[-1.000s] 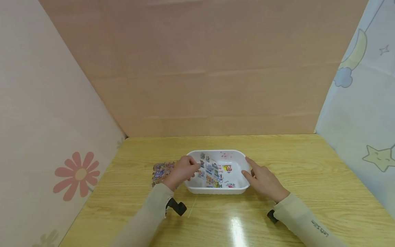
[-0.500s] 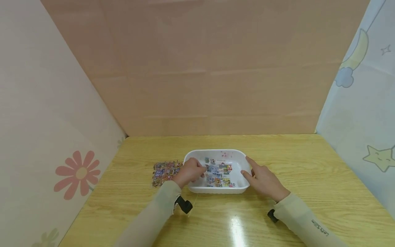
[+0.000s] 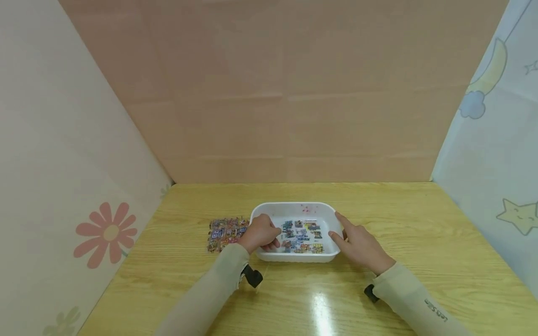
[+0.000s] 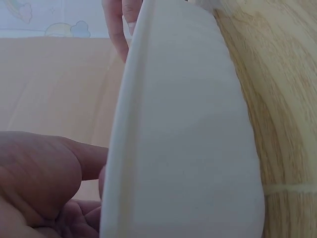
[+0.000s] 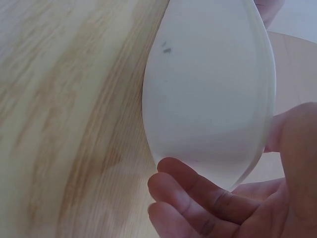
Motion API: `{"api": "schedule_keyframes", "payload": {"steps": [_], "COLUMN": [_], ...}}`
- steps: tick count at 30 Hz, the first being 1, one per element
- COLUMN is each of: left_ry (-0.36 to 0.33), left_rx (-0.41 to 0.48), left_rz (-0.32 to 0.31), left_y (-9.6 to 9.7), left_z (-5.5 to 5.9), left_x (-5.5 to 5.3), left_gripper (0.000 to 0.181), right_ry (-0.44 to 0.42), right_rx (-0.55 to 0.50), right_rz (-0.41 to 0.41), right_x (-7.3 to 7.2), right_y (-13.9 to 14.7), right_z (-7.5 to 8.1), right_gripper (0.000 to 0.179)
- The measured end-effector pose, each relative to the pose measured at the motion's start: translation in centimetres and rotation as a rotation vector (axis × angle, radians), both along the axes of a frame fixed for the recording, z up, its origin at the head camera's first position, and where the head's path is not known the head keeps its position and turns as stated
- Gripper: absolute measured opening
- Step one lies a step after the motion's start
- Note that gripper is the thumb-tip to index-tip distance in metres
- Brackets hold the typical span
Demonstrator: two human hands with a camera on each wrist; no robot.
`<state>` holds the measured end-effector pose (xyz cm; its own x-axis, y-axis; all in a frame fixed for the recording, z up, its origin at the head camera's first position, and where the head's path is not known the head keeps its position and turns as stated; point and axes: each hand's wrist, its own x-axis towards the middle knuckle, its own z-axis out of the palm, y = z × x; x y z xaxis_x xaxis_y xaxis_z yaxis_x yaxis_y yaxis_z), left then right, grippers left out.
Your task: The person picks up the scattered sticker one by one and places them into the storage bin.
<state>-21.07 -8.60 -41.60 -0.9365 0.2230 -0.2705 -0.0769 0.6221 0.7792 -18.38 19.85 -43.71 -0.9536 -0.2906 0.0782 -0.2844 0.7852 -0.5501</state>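
Observation:
A white rectangular tray (image 3: 294, 257) with rounded corners stands on the table. Brightly printed pictures (image 3: 300, 235) on clear film lie across its floor. My left hand (image 3: 261, 232) reaches over the tray's left rim, fingers bent and thumb beside the film's left edge; its fingertips are hidden, so I cannot tell whether they pinch the film. My right hand (image 3: 359, 245) grips the tray's right end. In the right wrist view the fingers (image 5: 198, 196) lie along the outside of the wall, with the thumb over the rim.
Left of the tray lies another colourful printed clear sheet (image 3: 218, 234), partly behind the left hand. The wooden table (image 3: 420, 224) meets a tan back wall (image 3: 294, 116), with printed panels on both sides. A thin pale line (image 3: 264, 269) shows on the tabletop.
The left hand has moved slightly right and down into the tray. The film, earlier slanting up toward that hand, now lies flatter on the tray floor. The right hand stays put.

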Motion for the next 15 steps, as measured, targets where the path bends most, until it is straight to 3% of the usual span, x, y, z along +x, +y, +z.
{"api": "schedule_keyframes", "payload": {"steps": [5,8,12,15], "left_ry": [0.005,0.069,0.247,0.38], "left_rx": [0.017,0.021,0.018,-0.042], "left_rz": [-0.016,-0.053,-0.066,-0.002], "left_y": [-0.2,-0.8,-2.3,-3.8], "left_z": [-0.1,0.0,0.5,1.0], "left_x": [-0.4,-0.5,-0.5,-0.4], "left_gripper": [0.025,0.023,0.019,0.017], "right_ry": [0.006,0.009,0.004,0.004], "right_rx": [-0.003,0.007,0.013,0.014], "right_rz": [-0.002,-0.005,-0.018,-0.031], "right_x": [-0.1,0.0,0.1,0.2], "right_y": [0.1,0.0,-0.2,-0.2], "right_z": [0.0,0.0,0.0,0.0], "right_gripper": [0.069,0.066,0.063,0.062]}}
